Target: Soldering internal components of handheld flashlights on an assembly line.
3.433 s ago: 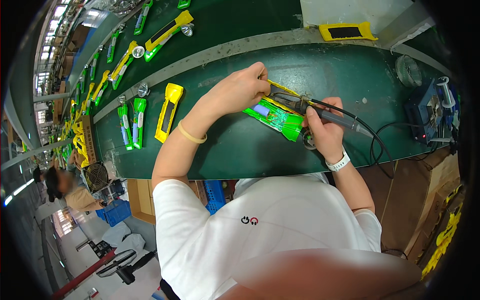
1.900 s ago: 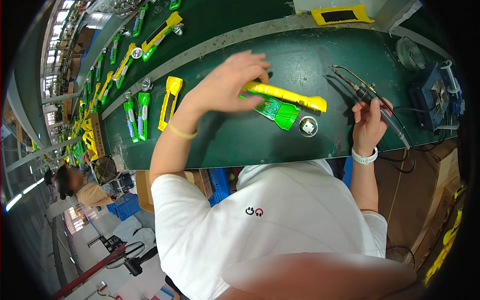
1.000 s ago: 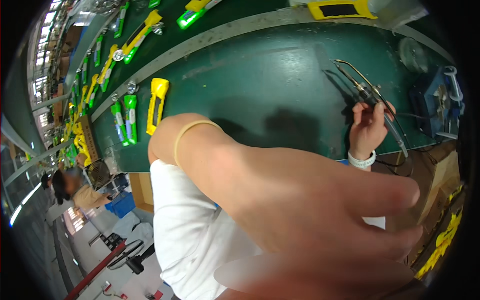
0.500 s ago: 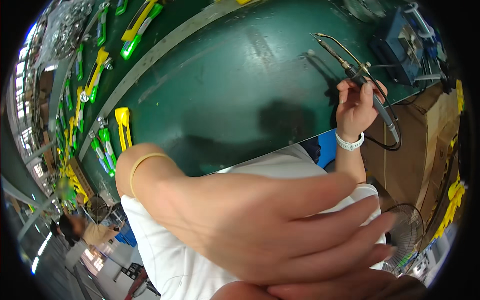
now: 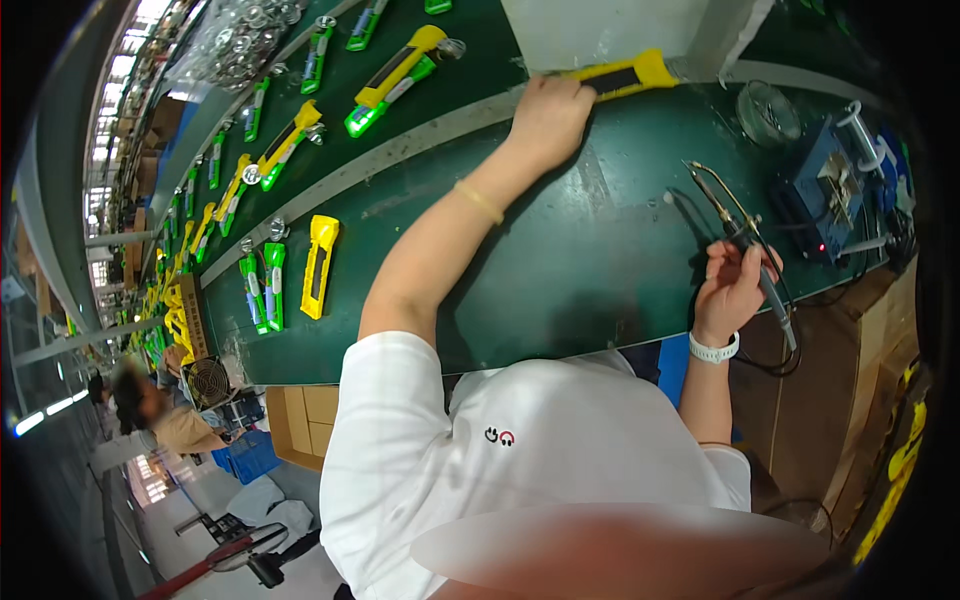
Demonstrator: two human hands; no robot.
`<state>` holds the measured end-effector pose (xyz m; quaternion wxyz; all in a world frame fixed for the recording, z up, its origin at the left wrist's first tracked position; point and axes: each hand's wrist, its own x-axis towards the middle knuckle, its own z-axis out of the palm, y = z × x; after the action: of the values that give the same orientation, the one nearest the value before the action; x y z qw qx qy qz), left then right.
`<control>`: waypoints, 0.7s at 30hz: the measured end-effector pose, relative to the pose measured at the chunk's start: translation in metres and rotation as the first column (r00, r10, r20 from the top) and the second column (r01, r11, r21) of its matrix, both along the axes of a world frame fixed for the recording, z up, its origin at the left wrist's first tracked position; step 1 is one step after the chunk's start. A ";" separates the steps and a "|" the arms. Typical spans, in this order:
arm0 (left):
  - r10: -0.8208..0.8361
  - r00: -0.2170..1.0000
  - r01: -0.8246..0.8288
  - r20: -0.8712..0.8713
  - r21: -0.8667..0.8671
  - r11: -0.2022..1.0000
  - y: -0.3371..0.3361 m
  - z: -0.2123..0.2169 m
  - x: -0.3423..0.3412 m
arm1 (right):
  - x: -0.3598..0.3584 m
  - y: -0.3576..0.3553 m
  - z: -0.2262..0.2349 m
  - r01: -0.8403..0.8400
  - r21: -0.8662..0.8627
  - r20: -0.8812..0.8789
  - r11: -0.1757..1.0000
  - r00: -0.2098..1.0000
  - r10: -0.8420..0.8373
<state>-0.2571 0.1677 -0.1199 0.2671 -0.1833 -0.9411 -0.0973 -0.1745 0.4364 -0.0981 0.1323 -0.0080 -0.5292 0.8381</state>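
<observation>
My left hand (image 5: 553, 112) reaches to the far side of the green bench, its fingers closed on the left end of a long yellow plastic casing (image 5: 630, 77) with a dark middle. A soldering iron (image 5: 768, 290) with a thin curved metal tube clamped along it sits in my right hand (image 5: 735, 290); its tip points up and left, above the bench top. At the left of the bench lies another yellow casing (image 5: 319, 268), beside two green casings (image 5: 263, 287) with silver round parts at their upper ends.
A blue box-shaped soldering unit (image 5: 822, 190) and a solder wire spool (image 5: 868, 135) stand at the right, near a clear round dish (image 5: 768, 113). Past the grey divider strip (image 5: 390, 145) lie several yellow and green pieces and a bag of metal parts (image 5: 243, 45). Another person (image 5: 180, 415) sits far left.
My left hand has swung from close in front of my chest to the far edge and closed on the yellow casing. My right hand still holds the soldering iron; the view has shifted.
</observation>
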 end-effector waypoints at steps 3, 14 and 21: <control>0.004 0.995 -0.009 0.103 0.048 0.999 -0.014 0.008 0.056 | -0.003 0.001 -0.002 0.060 -0.020 0.087 0.998 0.995 -0.058; 0.849 0.504 -0.855 0.162 -0.048 0.517 -0.155 0.052 0.301 | 0.005 -0.001 0.011 -0.099 0.121 0.043 0.988 0.995 0.095; 0.788 0.453 -0.881 0.416 0.073 0.468 -0.175 0.029 0.356 | 0.003 -0.038 0.011 -0.360 0.134 0.082 0.923 0.932 0.352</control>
<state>0.0989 -0.0068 -0.0904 0.1438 0.3664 -0.9125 -0.1116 -0.1712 0.3989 -0.0870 -0.0369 0.0745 -0.5855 0.8064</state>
